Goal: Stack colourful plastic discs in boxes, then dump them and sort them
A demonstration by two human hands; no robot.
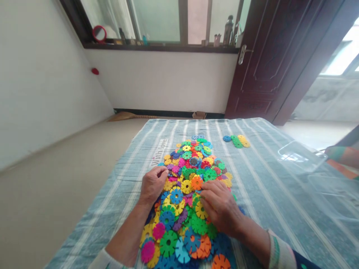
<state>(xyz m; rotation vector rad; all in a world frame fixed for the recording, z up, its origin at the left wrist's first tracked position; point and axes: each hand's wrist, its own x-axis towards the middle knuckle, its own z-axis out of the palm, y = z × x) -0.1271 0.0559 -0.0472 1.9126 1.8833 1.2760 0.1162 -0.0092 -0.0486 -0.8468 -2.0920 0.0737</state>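
Observation:
A long heap of colourful notched plastic discs (186, 186) lies along the table, many overlapping. At the heap's left edge my left hand (153, 185) is closed, thumb and forefinger pressed together; whatever they may hold is hidden. My right hand (220, 204) rests over the right side of the heap with its fingers curled down. Its fingertips meet the edge of an orange notched disc (197, 182), close to a yellow disc (201, 210). What lies under its fingers is hidden from view.
Blue, green and yellow discs (237, 141) lie apart from the heap at the far right. A clear plastic container (301, 156) is on the right, where another person's hand (338, 154) reaches in. A striped cloth (123, 175) covers the table; beyond stands a dark red door (260, 63).

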